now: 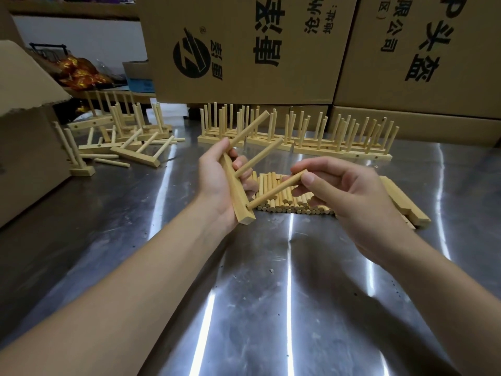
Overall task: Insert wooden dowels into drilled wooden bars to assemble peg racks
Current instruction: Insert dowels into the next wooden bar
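My left hand (pixel 217 180) grips a drilled wooden bar (pixel 240 198) held above the steel table, near end toward me. Two dowels stick out of the bar toward the upper right, the far one (pixel 250 128) and the middle one (pixel 259 157). My right hand (pixel 341 196) pinches a third dowel (pixel 276 190) between thumb and fingers. Its lower tip sits at the hole near the bar's near end. A pile of loose dowels (pixel 287 204) lies on the table behind my hands.
Finished peg racks (pixel 298 137) stand in rows at the back by large cardboard boxes (pixel 244 50). More racks and stray dowels (pixel 127 142) lie jumbled at the left beside an open box (pixel 24 131). Bare bars (pixel 406 202) lie at the right. The steel table (pixel 257 294) reflects light.
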The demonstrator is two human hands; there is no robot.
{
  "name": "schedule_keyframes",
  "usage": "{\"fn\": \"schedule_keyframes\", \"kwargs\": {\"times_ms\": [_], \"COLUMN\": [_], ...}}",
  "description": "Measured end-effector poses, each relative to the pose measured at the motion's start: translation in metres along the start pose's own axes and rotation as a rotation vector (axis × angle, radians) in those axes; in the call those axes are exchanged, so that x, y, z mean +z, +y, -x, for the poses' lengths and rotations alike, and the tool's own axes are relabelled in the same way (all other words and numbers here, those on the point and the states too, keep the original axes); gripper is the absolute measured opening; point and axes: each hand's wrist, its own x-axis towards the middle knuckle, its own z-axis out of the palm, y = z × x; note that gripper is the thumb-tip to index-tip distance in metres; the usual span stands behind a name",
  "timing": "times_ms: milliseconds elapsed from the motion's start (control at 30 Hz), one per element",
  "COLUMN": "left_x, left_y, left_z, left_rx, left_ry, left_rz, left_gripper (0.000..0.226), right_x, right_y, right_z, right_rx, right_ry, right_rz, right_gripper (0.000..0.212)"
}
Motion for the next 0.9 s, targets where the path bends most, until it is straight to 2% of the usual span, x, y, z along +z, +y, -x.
{"fn": "schedule_keyframes", "kwargs": {"times_ms": [200, 400, 500, 700, 800, 900], "left_x": [-0.002, -0.003, -0.003, 0.000, 0.002, 0.004], "left_y": [-0.001, -0.003, -0.004, -0.009, -0.010, -0.008], "left_z": [-0.003, -0.006, -0.005, 0.001, 0.002, 0.002], "left_rx": [0.052, 0.103, 0.109, 0.083, 0.074, 0.072], "left_ry": [0.032, 0.026, -0.010, -0.130, -0.179, -0.192], "left_rz": [-0.091, -0.222, -0.266, -0.213, -0.187, -0.127], "left_gripper": [0.040, 0.033, 0.032, 0.032, 0.032, 0.035], "right_x": [-0.001, 0.006, 0.011, 0.009, 0.010, 0.011], "right_y": [-0.003, -0.010, -0.013, -0.019, -0.019, -0.021], "right_z": [0.001, 0.005, 0.008, 0.005, 0.007, 0.007], "right_rx": [-0.074, -0.047, -0.079, -0.067, -0.040, -0.030], "right_ry": [-0.017, -0.133, -0.214, -0.284, -0.324, -0.317], "right_rz": [0.149, 0.419, 0.538, 0.651, 0.678, 0.635], "right_gripper": [0.017, 0.031, 0.028, 0.024, 0.033, 0.030]}}
